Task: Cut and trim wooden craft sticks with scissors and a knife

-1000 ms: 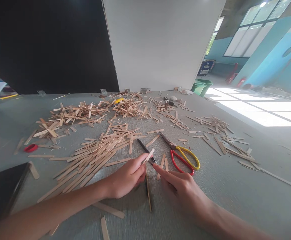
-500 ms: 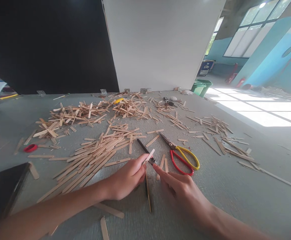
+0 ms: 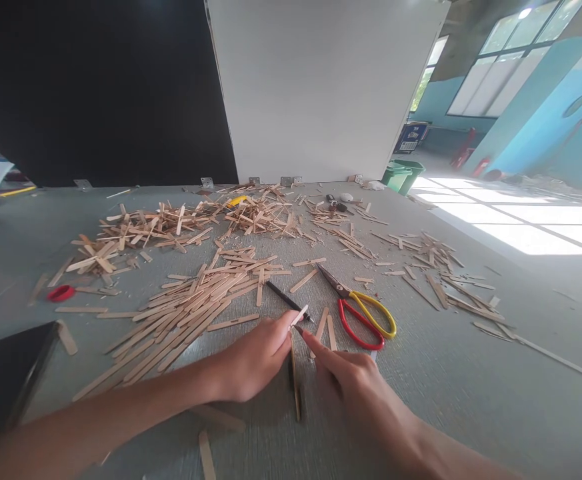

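My left hand (image 3: 263, 353) is closed on a pale wooden craft stick (image 3: 300, 313), whose rounded end points up past the thumb. Close against it, the index finger of my right hand (image 3: 355, 377) stretches along a thin, dark-tipped tool (image 3: 298, 329). The tip meets the stick near the left fingers; the tool's handle is hidden in my right palm. Just beyond both hands lies a black pen (image 3: 287, 299). A narrow dark strip with a yellowish edge (image 3: 297, 390) extends below my left fingers. Scissors (image 3: 358, 300) with one red and one yellow handle rest beyond my right hand.
A fanned pile of craft sticks (image 3: 195, 307) covers the table left of centre, with heaps of broken ones (image 3: 155, 227) behind. More scraps (image 3: 435, 253) are scattered right. A red tape roll (image 3: 61, 293) and a dark flat device (image 3: 11, 373) lie left. Panels (image 3: 321, 93) stand behind.
Both hands have shifted slightly down, with the stick and the tool tip still together. The black pen's far end has swung a little left. The scissors appear unmoved apart from a small view shift.
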The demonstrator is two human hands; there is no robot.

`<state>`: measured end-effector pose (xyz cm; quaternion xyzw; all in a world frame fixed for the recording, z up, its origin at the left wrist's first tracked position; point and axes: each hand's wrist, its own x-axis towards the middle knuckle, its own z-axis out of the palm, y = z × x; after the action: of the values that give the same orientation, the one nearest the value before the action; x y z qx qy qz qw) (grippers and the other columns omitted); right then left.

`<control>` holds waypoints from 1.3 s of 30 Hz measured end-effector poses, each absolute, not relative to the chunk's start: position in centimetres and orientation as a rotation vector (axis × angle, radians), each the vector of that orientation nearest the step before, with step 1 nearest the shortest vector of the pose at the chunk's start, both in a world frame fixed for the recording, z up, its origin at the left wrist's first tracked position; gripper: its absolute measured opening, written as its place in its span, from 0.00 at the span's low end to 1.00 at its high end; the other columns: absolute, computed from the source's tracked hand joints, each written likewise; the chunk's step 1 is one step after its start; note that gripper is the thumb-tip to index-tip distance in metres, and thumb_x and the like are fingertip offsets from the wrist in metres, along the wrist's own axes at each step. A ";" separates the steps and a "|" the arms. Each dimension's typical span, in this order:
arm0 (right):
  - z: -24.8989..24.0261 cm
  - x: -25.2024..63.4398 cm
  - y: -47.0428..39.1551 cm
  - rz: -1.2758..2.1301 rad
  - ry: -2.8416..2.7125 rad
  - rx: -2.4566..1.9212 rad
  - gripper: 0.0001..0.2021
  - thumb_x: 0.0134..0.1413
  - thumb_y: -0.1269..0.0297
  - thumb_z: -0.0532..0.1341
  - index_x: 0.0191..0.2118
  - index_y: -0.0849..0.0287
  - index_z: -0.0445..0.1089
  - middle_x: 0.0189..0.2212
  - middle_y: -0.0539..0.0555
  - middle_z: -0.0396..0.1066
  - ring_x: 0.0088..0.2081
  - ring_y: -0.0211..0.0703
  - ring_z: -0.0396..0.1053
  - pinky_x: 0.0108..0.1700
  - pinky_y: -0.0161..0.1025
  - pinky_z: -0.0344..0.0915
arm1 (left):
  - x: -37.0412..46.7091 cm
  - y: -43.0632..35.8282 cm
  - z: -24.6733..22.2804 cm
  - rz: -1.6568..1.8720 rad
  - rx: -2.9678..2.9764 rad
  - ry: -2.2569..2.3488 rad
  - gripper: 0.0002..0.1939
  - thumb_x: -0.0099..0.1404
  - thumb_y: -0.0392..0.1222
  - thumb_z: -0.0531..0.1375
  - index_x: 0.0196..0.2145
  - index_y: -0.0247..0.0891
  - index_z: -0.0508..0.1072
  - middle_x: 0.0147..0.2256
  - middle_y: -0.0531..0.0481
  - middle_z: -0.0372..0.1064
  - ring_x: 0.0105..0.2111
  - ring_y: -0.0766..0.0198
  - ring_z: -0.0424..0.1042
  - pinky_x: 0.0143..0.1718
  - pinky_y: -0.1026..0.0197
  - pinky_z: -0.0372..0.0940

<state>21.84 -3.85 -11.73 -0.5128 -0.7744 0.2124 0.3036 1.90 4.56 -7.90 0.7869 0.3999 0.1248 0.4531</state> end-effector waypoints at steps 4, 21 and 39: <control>-10.1 21.8 -3.6 0.742 -1.942 -1.395 0.25 0.65 0.71 0.50 0.59 0.70 0.76 0.20 0.44 0.53 0.21 0.35 0.47 0.25 0.34 0.52 | 1.9 4.6 -7.8 0.209 2.062 1.008 0.23 0.78 0.48 0.47 0.64 0.38 0.66 0.44 0.39 0.78 0.47 0.44 0.75 0.48 0.47 0.66; -10.0 22.3 -2.7 1.286 -1.576 -1.513 0.25 0.63 0.65 0.57 0.63 0.66 0.74 0.19 0.45 0.60 0.22 0.36 0.52 0.23 0.33 0.50 | 1.7 4.3 -8.3 0.240 2.201 1.042 0.23 0.77 0.44 0.48 0.64 0.37 0.67 0.45 0.38 0.80 0.46 0.46 0.79 0.43 0.51 0.72; -10.4 23.0 -3.2 0.623 -2.108 -1.299 0.24 0.69 0.73 0.50 0.64 0.67 0.72 0.25 0.50 0.67 0.22 0.36 0.58 0.27 0.34 0.58 | 1.8 4.2 -8.0 0.292 1.698 0.959 0.21 0.79 0.50 0.47 0.64 0.42 0.61 0.24 0.60 0.55 0.22 0.64 0.55 0.24 0.64 0.55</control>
<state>23.01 -3.15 -10.40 -0.4869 -0.7901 0.2337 0.2898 1.81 4.22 -7.95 0.7180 0.4057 0.1235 0.5519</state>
